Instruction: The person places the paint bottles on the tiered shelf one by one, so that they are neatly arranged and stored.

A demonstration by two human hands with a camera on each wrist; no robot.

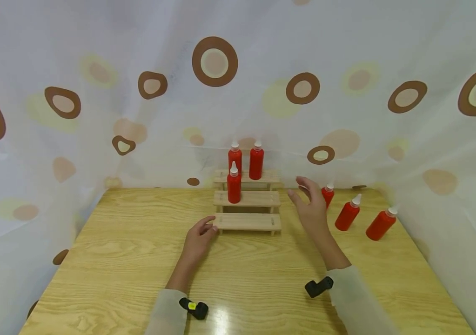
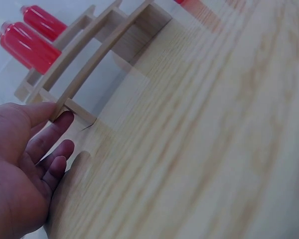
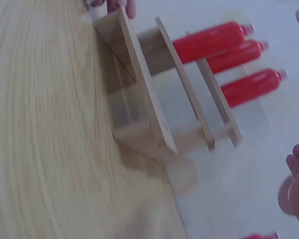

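A three-tier wooden stand (image 1: 247,222) carries three red squeeze bottles with white pointed caps. Two of them, a left bottle (image 1: 235,155) and a right bottle (image 1: 256,161), are on the top step; another bottle (image 1: 234,187) is at the left of the middle step. My left hand (image 1: 197,241) pinches the left end of the lowest step, thumb above and forefinger below in the left wrist view. Fingers spread and holding nothing, my right hand (image 1: 311,209) is right of the stand, partly covering a red bottle (image 1: 328,192) behind it.
Two more red bottles, one nearer (image 1: 347,214) and one farther right (image 1: 381,224), stand on the wooden table (image 1: 137,260). A patterned white sheet (image 1: 254,56) hangs behind the table and along both sides.
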